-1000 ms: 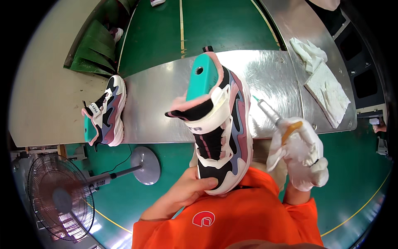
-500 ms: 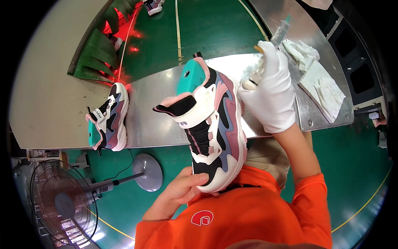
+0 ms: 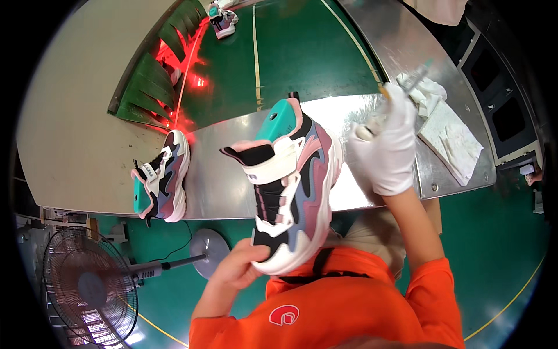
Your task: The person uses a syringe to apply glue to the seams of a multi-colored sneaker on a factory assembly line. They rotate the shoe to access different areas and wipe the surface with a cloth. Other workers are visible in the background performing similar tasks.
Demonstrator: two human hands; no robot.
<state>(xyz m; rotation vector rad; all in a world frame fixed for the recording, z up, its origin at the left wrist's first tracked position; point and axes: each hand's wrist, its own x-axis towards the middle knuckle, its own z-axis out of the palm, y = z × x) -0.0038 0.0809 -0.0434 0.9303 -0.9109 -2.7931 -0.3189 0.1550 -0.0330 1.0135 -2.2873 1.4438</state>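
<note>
A chunky sneaker (image 3: pixel 305 192) in white, pink, black and blue-grey tilts in front of me, with a teal shoe last (image 3: pixel 279 121) inside. My bare left hand (image 3: pixel 241 264) grips it by the toe, thumb on top. My right hand (image 3: pixel 386 154), in a white glove, is closed around a clear syringe (image 3: pixel 416 78) with a green tip that points up and away. A small yellowish piece and a pale rounded end also show at the glove; what they belong to is unclear. The right hand stands apart from the sneaker, to its right.
A matching sneaker (image 3: pixel 165 180) stands on the metal ledge (image 3: pixel 218 168) at left. Another sneaker (image 3: pixel 222 22) sits far off on the green conveyor belt (image 3: pixel 308 52), beside slitted green curtain strips (image 3: pixel 148 84) lit red. Folded white cloths (image 3: pixel 450 142) lie at right; a fan (image 3: pixel 90 285) stands lower left.
The sneaker in my left hand has tilted and shifted slightly left. My gloved right hand has drawn right, away from it, with the syringe. The far sneaker shows more fully.
</note>
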